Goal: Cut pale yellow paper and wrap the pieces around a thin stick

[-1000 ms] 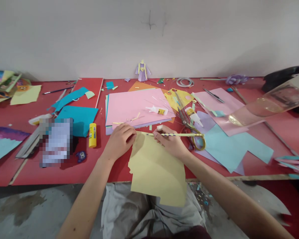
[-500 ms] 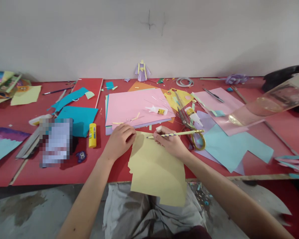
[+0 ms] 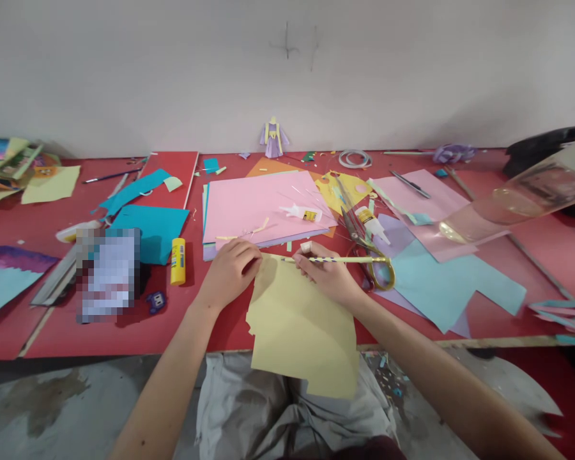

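Note:
A pale yellow paper sheet lies over the front edge of the red table and hangs toward my lap. My left hand rests curled on the sheet's top left corner, fingers pressed down on it. My right hand pinches a striped yellow pencil that lies almost level, its tip pointing left along the sheet's top edge. A white bandage wraps one finger of that hand.
Behind my hands lies a pink paper stack with a small glue bottle. Gold-handled scissors and another glue bottle sit right; light blue paper beyond. A yellow glue stick and teal sheets lie left.
The pencil tilted up slightly half a second ago and has come back level along the sheet's top edge. My left hand has stayed put.

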Demonstrator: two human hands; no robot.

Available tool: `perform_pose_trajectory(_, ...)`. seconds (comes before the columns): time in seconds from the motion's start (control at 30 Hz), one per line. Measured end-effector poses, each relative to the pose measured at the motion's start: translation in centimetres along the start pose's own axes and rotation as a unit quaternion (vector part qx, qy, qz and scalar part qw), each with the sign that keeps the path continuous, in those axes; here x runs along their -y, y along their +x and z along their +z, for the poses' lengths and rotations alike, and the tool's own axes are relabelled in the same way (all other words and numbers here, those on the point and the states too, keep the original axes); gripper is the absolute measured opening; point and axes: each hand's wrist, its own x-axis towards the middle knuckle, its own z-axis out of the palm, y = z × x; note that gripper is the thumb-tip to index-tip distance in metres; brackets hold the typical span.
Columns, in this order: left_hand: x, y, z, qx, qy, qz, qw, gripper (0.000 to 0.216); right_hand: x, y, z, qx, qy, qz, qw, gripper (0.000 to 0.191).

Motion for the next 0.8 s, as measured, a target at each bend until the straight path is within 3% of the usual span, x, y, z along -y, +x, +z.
perform_pose_trajectory(0.4,0.07,-0.19,0.07,0.001,0.004,-0.003,1.0,0.009,0.35,0.0,0.06,0.029,0.017,-0.008,0.999,0.027)
perform_pose_trajectory(0.57,0.11,-0.07,0.14,-0.001,0.006,0.003,1.0,0.009,0.29,-0.03,0.0,0.005,0.003,-0.009,1.0,0.026)
perform_pose_trajectory(0.8,0.14,-0.01,0.04,0.004,0.01,-0.002,1.0,0.009,0.16,-0.05,0.07,0.036,0.023,-0.008,0.999,0.029)
